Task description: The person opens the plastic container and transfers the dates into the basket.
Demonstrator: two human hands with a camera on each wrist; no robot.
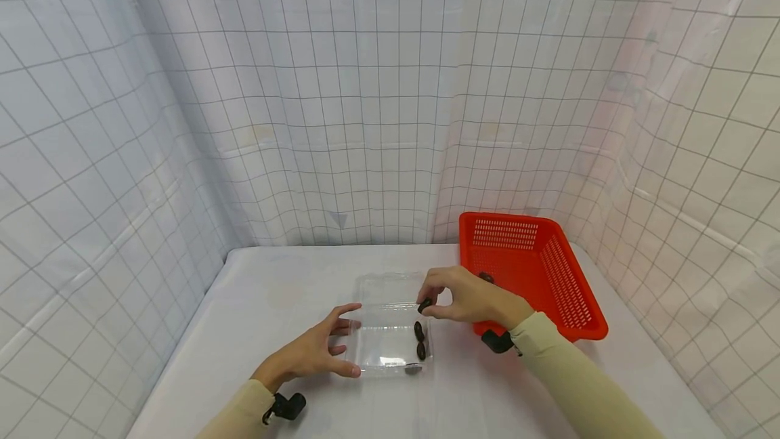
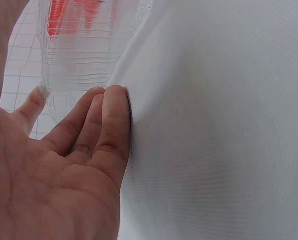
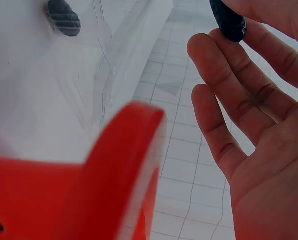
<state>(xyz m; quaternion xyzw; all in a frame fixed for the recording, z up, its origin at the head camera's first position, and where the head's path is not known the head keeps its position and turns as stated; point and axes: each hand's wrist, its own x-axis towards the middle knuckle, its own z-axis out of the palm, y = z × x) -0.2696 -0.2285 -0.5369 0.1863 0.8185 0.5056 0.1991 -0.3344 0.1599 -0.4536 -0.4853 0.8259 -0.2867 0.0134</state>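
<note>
A clear plastic clamshell box (image 1: 380,344) lies with its lid folded back, away from me. Along its right side sit several dark oval pieces (image 1: 419,332) that look like dates. My left hand (image 1: 313,354) is at the box's left side, fingers spread, with fingertips and thumb against the wall. Over the box's far right corner, my right hand (image 1: 466,293) pinches another dark date-like piece (image 1: 424,305) between thumb and fingers. In the right wrist view this held piece (image 3: 228,21) is glossy and oval, and its upper end is hidden by the hand.
A red perforated plastic basket (image 1: 585,290) stands right of the box, under my right forearm. Near its left wall lies a dark piece (image 1: 486,277). The table has a white cover (image 1: 274,283), with grid-patterned white curtains (image 1: 365,120) behind and at both sides.
</note>
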